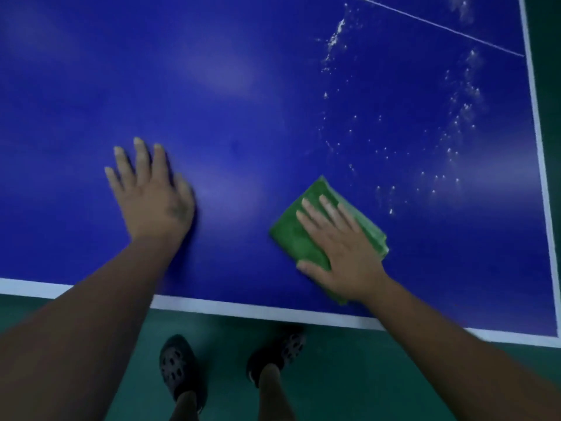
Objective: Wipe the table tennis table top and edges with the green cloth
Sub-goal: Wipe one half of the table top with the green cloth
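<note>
Two flat hands (151, 196) (340, 253), right on green cloth (296, 238).

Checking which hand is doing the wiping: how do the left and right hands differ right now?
The right hand presses flat on the folded green cloth; the left hand rests bare on the blue table top. The right hand sits nearer the white droplets, the left over the part without droplets. Both lie palm-down, fingers spread.
</note>
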A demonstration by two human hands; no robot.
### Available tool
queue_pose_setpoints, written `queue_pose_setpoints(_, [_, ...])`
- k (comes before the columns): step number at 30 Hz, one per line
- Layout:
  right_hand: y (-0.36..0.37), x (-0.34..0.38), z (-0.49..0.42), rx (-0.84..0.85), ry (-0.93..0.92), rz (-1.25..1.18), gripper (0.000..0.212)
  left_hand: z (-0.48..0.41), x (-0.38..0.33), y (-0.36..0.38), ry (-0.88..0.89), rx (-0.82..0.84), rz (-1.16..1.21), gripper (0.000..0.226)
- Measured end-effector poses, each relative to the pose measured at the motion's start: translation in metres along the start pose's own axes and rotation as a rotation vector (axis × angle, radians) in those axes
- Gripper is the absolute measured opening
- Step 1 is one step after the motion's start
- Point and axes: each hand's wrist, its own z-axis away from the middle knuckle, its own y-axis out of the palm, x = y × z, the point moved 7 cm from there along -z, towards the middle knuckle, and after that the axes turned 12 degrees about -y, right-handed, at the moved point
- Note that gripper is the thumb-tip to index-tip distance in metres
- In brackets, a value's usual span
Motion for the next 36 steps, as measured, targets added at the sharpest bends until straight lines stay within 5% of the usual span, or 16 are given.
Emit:
queue_pose_setpoints(6, [0.001,-0.024,0.047,0.108,-0.226,-0.030,0.087,0.005,-0.056,0.032,-0.127,-0.075,-0.085,0.078])
queue_pose_setpoints(13, [-0.030,-0.126,-0.019,0.000,0.017,0.021,0.084,0.001,-0.055,0.033,-0.150,-0.090,-0.070,0.081])
queue_pose_setpoints(21, [0.000,-0.037,0.038,-0.002,-0.023,-0.031,0.088,0.001,-0.056,0.030,-0.159,-0.147,-0.026,0.080])
queue_pose_setpoints(28, [-0.017,-0.069,-0.061,-0.015,-0.144,-0.011,0.084,0.000,-0.056,0.030,-0.156,-0.166,-0.002,0.078])
queue_pose_setpoints(36, [-0.039,-0.121,-0.148,-0.115,0.174,0.096,0.083,0.000,-0.057,0.028,-0.154,-0.183,0.001,0.077])
